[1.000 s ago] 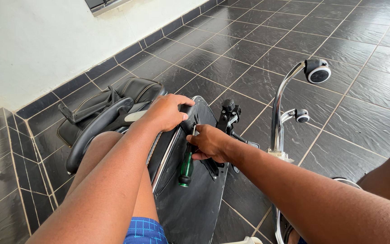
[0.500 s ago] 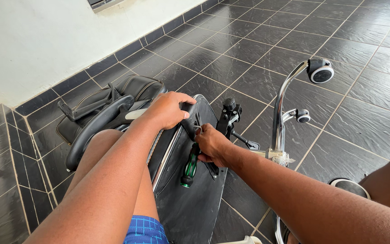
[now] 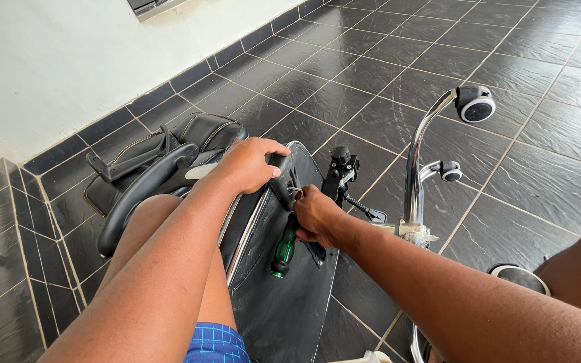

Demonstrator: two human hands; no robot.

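Note:
An overturned black office chair lies across my lap, its seat underside (image 3: 284, 302) facing up. My left hand (image 3: 247, 165) grips the far edge of the seat by a black armrest bracket. My right hand (image 3: 317, 215) is closed around a green-and-black-handled screwdriver (image 3: 282, 252), its tip at a small metal fitting on the seat bottom. The black tilt mechanism (image 3: 339, 171) with a knob stands just beyond my right hand. A curved black armrest (image 3: 146, 191) sits left of my knee.
The chrome chair base (image 3: 415, 175) with black castor wheels (image 3: 477, 104) lies on the dark tiled floor to the right. A black padded backrest (image 3: 189, 134) rests near the white wall. Another castor (image 3: 519, 275) shows at lower right beside my right leg.
My right hand with the screwdriver has shifted slightly up towards the fitting and turned a little. The left hand stays on the seat edge.

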